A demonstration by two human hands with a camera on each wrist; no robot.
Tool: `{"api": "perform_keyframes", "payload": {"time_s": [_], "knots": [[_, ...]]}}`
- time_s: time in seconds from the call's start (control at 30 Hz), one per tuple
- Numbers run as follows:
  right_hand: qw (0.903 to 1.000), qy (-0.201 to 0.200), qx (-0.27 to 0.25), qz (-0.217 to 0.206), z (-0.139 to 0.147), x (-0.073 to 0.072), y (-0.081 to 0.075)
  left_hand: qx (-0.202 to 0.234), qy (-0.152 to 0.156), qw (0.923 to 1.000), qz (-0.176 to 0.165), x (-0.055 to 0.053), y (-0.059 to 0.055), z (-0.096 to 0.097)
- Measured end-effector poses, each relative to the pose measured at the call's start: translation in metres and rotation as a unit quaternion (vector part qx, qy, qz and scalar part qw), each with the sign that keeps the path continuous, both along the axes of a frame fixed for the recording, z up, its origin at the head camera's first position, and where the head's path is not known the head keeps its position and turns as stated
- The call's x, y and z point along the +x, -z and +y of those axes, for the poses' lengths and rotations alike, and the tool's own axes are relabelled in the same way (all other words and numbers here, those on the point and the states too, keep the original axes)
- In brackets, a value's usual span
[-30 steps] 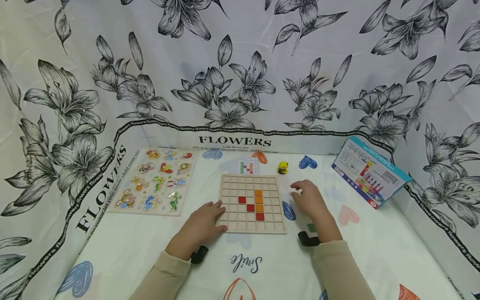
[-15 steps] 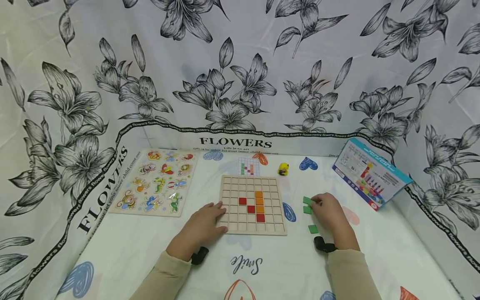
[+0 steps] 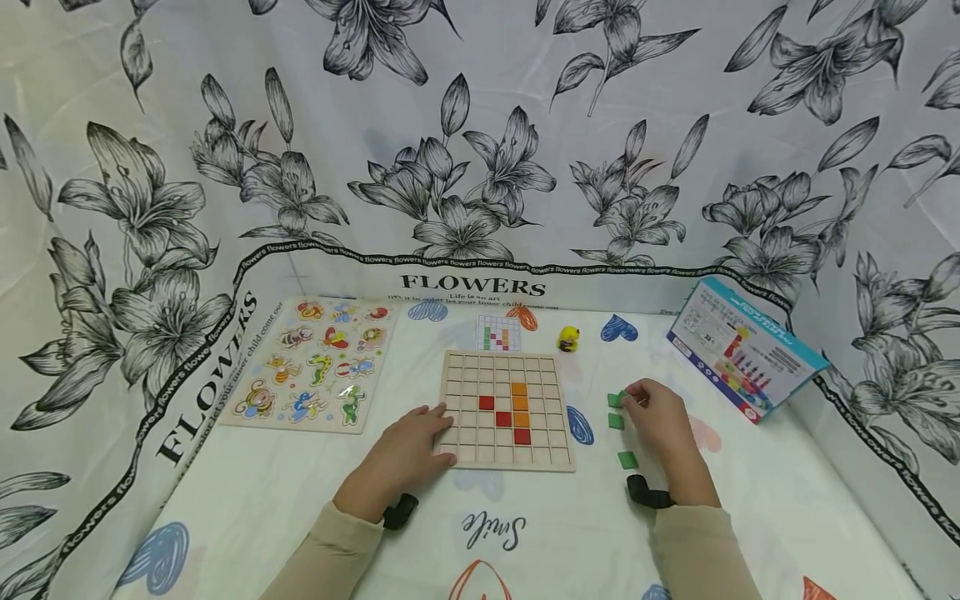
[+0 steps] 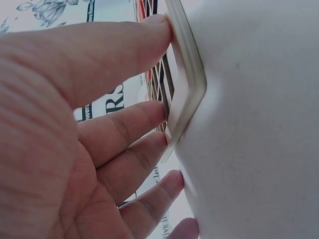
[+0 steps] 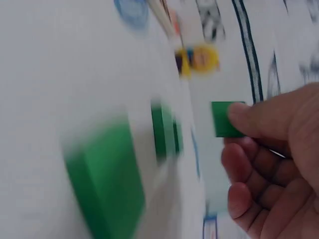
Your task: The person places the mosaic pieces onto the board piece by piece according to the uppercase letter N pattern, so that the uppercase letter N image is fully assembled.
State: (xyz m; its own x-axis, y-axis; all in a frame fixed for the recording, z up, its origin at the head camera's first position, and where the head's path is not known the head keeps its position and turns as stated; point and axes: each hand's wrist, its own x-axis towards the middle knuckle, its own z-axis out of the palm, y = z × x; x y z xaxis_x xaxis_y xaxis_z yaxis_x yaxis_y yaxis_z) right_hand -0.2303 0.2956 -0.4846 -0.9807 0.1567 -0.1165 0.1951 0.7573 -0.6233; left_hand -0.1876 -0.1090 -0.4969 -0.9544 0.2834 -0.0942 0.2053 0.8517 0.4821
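My left hand (image 3: 405, 450) rests at the left edge of a wooden grid board (image 3: 468, 450), thumb and fingertips touching its rim near the corner. Three red tiles (image 3: 503, 419) and three orange tiles (image 3: 520, 403) sit in the board's squares. To the right of the board, my right hand (image 3: 662, 417) pinches a green tile (image 5: 222, 119) between thumb and fingers, raised off the table in the right wrist view. Other green tiles lie on the cloth: one (image 3: 627, 460) nearer my sleeve, one (image 3: 615, 421) farther on, and another partly hidden behind that in the right wrist view.
A pattern card (image 3: 498, 333) lies behind the board, with a yellow toy figure (image 3: 567, 338) to its right. An insect picture board (image 3: 311, 417) lies at the left. A blue-topped box (image 3: 742, 350) leans at the back right. Flower-printed fabric walls surround the table.
My right hand has moved from beside the board out to the right, to the green tiles, and now pinches one. My left hand has stayed on the board's edge.
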Motion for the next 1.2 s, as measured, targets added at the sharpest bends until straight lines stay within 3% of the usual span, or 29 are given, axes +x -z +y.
{"api": "perform_keyframes", "payload": {"time_s": [0.1,0.3,0.47,0.6,0.83,1.2], "knots": [[0.9991,-0.026,0.004,0.032,-0.033,-0.006,-0.006,-0.002,0.002,1.0,0.003,0.0,-0.001,0.0],[0.9897,-0.125,-0.006,0.07,-0.11,-0.023,-0.008,0.001,-0.003,1.0,-0.003,0.001,0.0,-0.001],[0.9806,-0.186,-0.016,0.06,-0.162,-0.046,-0.006,0.008,0.0,0.9999,-0.01,0.001,-0.001,-0.002],[0.9742,-0.223,0.004,0.034,-0.19,-0.062,-0.003,0.004,0.009,1.0,-0.001,0.001,-0.002,-0.002],[0.9708,-0.234,0.047,0.022,-0.213,-0.074,0.002,-0.004,0.013,0.9999,0.007,0.001,-0.003,-0.002],[0.9695,-0.234,0.072,0.013,-0.216,-0.068,0.002,-0.004,0.014,0.9999,0.007,0.001,-0.002,-0.002]]}}
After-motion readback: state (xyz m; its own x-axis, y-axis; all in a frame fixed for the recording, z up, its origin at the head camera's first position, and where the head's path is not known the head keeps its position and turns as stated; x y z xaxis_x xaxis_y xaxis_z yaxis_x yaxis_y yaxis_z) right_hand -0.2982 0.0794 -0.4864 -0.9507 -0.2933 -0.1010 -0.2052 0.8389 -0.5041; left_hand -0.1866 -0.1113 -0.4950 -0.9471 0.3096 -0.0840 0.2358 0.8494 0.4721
